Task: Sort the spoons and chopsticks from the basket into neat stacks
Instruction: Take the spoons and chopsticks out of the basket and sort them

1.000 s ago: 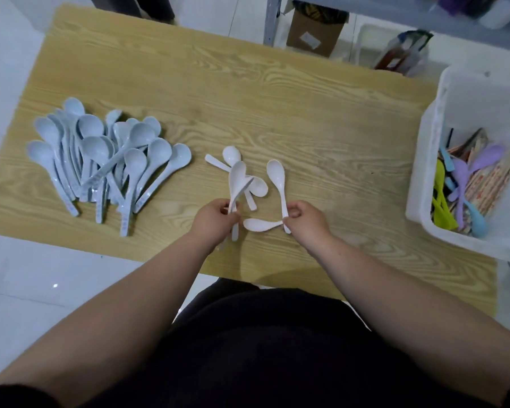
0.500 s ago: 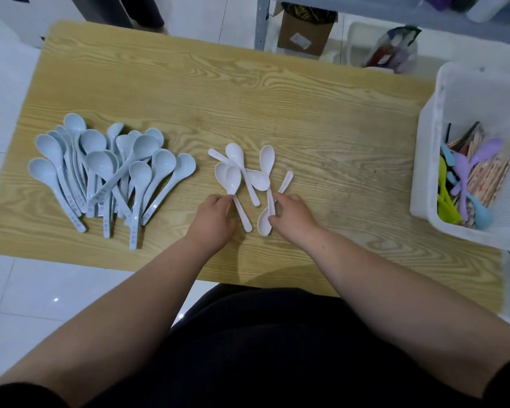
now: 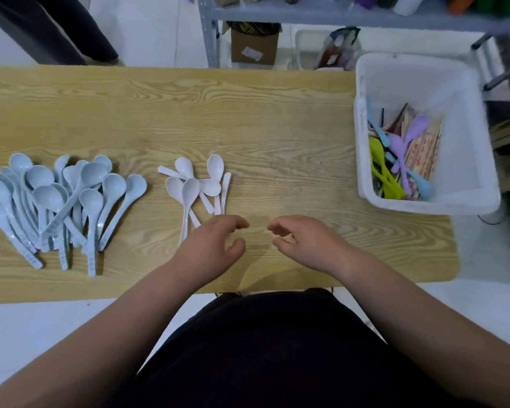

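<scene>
The wooden table [image 3: 248, 113] carries all sorted stock. The white basket [image 3: 424, 83] stands at its right end, its outer side close to the table edge.

A large pile of pale blue spoons [image 3: 59, 201] lies at the left, bowls away from the person. The handles fan out and cross, and one spoon lies diagonally over the others. A smaller group of white spoons [image 3: 195, 187] lies near the centre, only roughly aligned, with one spoon crosswise at the top.

Both hands hover over the near centre of the table with fingers loosely curled, grasping nothing. The left hand [image 3: 209, 248] is just beside the white handle ends; contact cannot be confirmed. The right hand [image 3: 304, 245] is apart from every utensil.

The basket holds green, purple and blue coloured spoons [image 3: 404, 148] tangled over wrapped chopsticks [image 3: 427, 148]. The task appears roughly half complete.

Hazards from this state:
- Neither group is a neat stack. Adding spoons on crossed handles is likely to cause sliding and spread.
- A careless sweep of the left hand may knock the white handles askew.
- Pulling one tangled spoon from the basket may drag chopsticks out with it.
- A hard tug may shift the basket toward the edge.
</scene>
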The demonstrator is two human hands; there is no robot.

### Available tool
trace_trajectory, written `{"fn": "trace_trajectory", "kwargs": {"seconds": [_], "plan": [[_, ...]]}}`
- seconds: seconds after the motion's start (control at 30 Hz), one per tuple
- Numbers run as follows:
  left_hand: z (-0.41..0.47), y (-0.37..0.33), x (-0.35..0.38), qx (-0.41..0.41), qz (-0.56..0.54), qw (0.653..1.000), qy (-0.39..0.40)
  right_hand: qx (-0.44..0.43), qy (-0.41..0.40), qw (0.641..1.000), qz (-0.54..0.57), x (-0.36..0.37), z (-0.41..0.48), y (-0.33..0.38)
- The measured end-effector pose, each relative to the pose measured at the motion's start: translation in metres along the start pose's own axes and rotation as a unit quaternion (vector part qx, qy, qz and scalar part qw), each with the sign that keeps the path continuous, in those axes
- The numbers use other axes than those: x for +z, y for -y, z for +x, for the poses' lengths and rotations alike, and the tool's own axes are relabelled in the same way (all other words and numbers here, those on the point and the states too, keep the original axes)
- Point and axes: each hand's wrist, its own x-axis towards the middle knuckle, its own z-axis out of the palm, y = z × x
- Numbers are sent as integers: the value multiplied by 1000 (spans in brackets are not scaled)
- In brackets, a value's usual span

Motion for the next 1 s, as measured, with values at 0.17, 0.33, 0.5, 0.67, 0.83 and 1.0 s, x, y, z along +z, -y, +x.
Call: {"fn": "trace_trajectory", "kwargs": {"seconds": [0.17, 0.33, 0.5, 0.67, 0.83, 1.0], "plan": [[6, -78, 41, 91, 38, 993, 64, -16, -1, 998, -59, -37, -71, -58], [22, -153, 95, 72, 44, 995, 59, -36, -1, 997, -66, -65, -121, -125], [34, -205, 134, 43, 21, 998, 45, -52, 25, 996, -61, -83, -147, -175], [48, -230, 148, 49, 15, 997, 49, -48, 5, 998, -35, -104, -155, -198], [60, -234, 149, 71, 3, 993, 89, -11, -44, 999, -15, -132, -149, -205], [84, -239, 151, 96, -24, 989, 109, 15, -95, 995, 35, -152, -145, -214]]}}
